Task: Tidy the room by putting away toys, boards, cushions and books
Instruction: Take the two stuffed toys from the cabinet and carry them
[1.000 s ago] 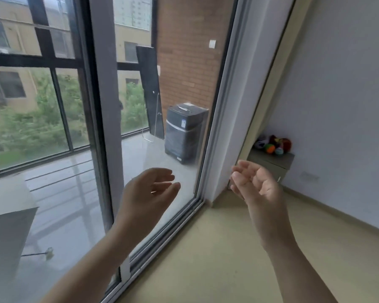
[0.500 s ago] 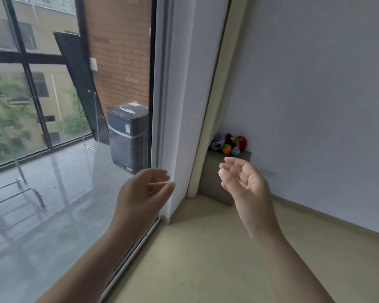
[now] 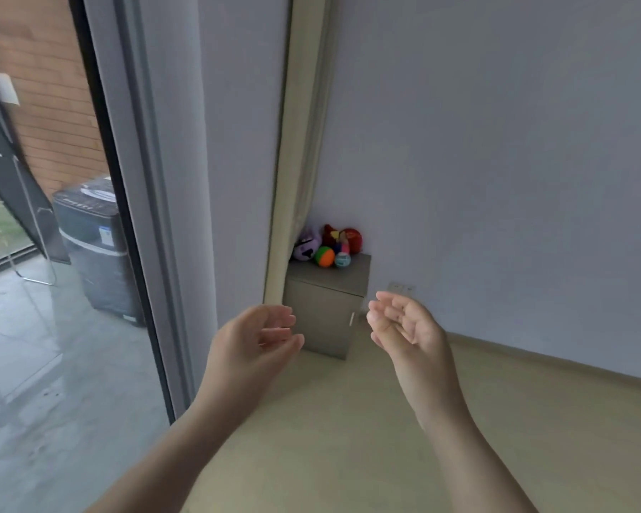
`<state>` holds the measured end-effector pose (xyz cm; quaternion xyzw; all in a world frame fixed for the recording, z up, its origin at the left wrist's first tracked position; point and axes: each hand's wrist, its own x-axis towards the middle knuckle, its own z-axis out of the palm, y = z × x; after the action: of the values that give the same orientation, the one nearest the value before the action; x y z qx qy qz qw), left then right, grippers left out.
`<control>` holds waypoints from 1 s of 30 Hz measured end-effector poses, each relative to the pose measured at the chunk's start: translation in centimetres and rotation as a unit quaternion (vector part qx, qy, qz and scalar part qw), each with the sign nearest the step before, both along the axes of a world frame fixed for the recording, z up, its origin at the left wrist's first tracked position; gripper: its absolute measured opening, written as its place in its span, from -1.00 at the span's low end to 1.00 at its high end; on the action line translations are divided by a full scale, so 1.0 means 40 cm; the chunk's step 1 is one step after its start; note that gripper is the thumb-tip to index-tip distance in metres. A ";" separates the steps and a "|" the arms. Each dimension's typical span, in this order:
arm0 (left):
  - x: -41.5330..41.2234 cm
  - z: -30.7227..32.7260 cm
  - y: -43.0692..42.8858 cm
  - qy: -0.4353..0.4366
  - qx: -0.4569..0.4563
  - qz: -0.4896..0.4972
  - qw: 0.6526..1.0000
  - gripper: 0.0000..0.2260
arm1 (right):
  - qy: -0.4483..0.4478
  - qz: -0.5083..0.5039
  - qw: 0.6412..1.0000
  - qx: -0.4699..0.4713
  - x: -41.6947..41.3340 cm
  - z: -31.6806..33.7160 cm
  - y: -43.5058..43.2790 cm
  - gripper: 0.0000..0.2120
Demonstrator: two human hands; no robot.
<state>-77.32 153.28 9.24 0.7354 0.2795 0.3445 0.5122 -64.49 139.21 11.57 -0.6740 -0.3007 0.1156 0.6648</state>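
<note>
A small grey cabinet (image 3: 326, 312) stands in the corner against the white wall. On its top sit several toys: a purple plush (image 3: 306, 246), an orange and green ball (image 3: 324, 256), a small teal ball (image 3: 342, 259) and a red ball (image 3: 352, 239). My left hand (image 3: 252, 346) and my right hand (image 3: 408, 327) are raised in front of me, palms facing each other, fingers loosely curled. Both hold nothing. They hang in the air in front of the cabinet, well short of it.
A glass sliding door with a dark frame (image 3: 126, 224) fills the left side. Beyond it on the balcony stand a dark washing machine (image 3: 89, 246) and a leaning black board (image 3: 12, 194). A beige curtain (image 3: 297, 142) hangs beside the cabinet. The floor (image 3: 348, 438) is pale.
The view has swung right, from the balcony glass to the corner; the cabinet with toys now sits centre and looks larger. Both hands kept the same empty pose.
</note>
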 end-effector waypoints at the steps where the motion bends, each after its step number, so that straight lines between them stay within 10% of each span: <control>1: 0.061 -0.010 0.021 0.007 0.003 0.000 1.000 -0.76 | 0.001 -0.002 1.000 -0.003 0.059 -0.012 0.016 -0.79; 30: 1.426 -0.146 0.620 0.060 -0.042 0.074 0.995 -0.79 | 0.038 0.022 0.993 -0.107 1.511 -0.115 0.595 -0.79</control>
<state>-20.28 178.07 3.39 0.7099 0.3779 0.3247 0.4978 -4.05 163.02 6.98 -0.7296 -0.2756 0.1877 0.5971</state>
